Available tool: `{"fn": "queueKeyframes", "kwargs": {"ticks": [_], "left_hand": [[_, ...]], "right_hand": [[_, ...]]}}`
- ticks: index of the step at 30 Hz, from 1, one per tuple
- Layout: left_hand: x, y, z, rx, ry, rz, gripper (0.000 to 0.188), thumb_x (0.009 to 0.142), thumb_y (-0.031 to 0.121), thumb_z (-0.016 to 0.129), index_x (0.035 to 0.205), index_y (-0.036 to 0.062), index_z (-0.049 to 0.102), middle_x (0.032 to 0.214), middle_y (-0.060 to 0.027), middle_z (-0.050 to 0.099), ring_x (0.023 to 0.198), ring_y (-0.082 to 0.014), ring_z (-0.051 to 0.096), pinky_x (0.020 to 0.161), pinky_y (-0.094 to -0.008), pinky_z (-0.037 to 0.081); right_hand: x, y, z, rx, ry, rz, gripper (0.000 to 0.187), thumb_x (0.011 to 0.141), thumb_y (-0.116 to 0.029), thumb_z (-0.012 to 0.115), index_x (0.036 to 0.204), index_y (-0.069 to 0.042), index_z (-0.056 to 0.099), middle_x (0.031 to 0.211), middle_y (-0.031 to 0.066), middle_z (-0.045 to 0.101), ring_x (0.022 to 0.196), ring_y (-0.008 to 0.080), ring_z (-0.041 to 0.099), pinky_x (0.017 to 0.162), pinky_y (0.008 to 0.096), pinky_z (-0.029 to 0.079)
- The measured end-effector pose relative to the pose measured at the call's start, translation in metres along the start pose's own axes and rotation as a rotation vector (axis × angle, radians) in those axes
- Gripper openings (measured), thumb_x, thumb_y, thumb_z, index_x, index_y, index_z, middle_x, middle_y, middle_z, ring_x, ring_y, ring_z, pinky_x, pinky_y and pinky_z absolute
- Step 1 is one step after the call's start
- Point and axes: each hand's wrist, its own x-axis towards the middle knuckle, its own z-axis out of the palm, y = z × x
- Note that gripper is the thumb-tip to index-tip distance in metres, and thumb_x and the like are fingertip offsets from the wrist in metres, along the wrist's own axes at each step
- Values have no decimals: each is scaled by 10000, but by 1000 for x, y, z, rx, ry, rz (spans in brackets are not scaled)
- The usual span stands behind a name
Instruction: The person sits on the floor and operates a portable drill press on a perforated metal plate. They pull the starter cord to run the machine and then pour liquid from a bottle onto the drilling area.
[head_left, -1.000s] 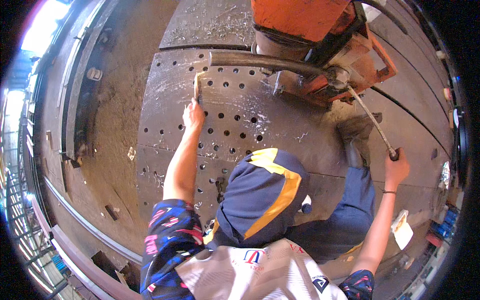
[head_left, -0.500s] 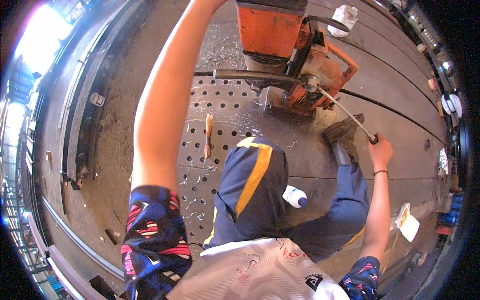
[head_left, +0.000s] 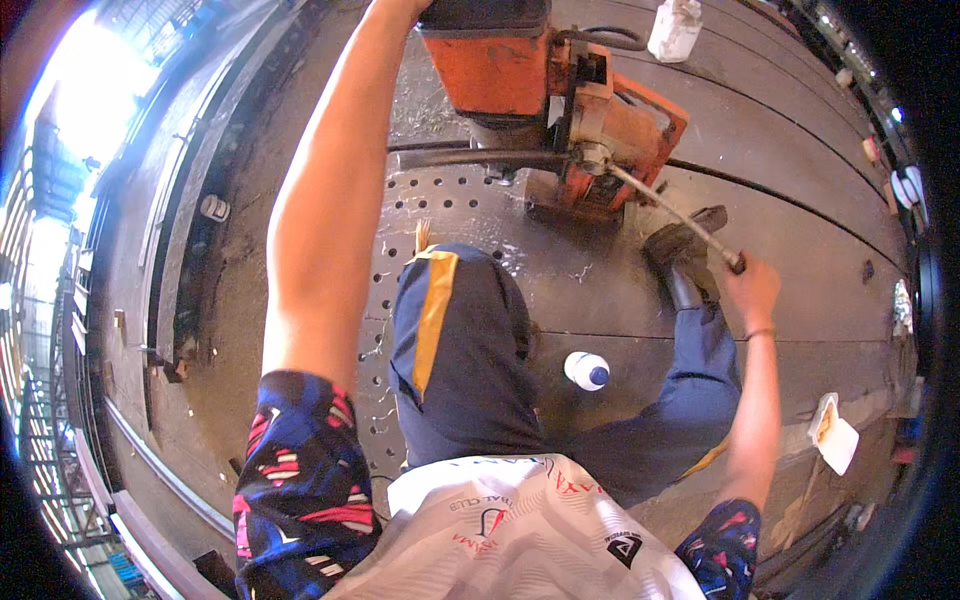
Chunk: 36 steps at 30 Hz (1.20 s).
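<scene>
Head view. Right hand: fingers wrapped round the knob of a thin lever slanting from the hub of an orange machine. Left hand: cut by the upper edge near the machine; grip cannot be told. Machine stands on a steel plate, forward of the bent knee.

Judgement: pull evenly at the lever's end; keep the shoe clear of its sweep.

Count: one machine, one lever, one thick bar left of the hub, one brush mostly hidden by the knee, one bottle, one jug, one food box. Holes: many, some covered; no sure count.
</scene>
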Motion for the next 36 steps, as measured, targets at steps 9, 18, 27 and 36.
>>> {"fn": "queueKeyframes", "kwargs": {"ticks": [9, 18, 27, 36], "left_hand": [[-87, 42, 4, 345, 259, 293, 751, 898, 668, 526, 1216, 4, 669, 1198, -294, 648, 1153, -398, 614, 1016, -400, 449], [15, -39, -10, 48, 16, 448, 433, 995, 395, 456, 1067, 68, 730, 1058, -126, 738, 981, -189, 673, 913, -330, 473], [2, -39, 8, 142, 86, 472, 389, 984, 322, 443, 1073, 69, 724, 1075, -150, 731, 1007, -230, 674, 920, -333, 469], [-14, -43, 8, 234, 151, 506, 353, 966, 254, 435, 1083, 73, 715, 1101, -181, 720, 1038, -279, 673, 931, -340, 463]], "right_hand": [[137, 53, 35, -71, -20, -173, 228, 798, -254, 715, 893, -50, 672, 883, 202, 688, 834, 422, 643, 742, 497, 513], [59, 16, 7, -199, -163, -64, 294, 825, -350, 709, 978, -99, 706, 803, 181, 690, 781, 408, 664, 706, 508, 523], [98, 49, -23, -232, -127, -207, 275, 829, -341, 700, 933, -87, 689, 825, 192, 684, 808, 417, 649, 687, 515, 515], [173, -13, -156, -483, 107, -471, 452, 778, -221, 778, 1180, -63, 641, 1078, 205, 681, 1013, 389, 646, 873, 454, 528]]}}
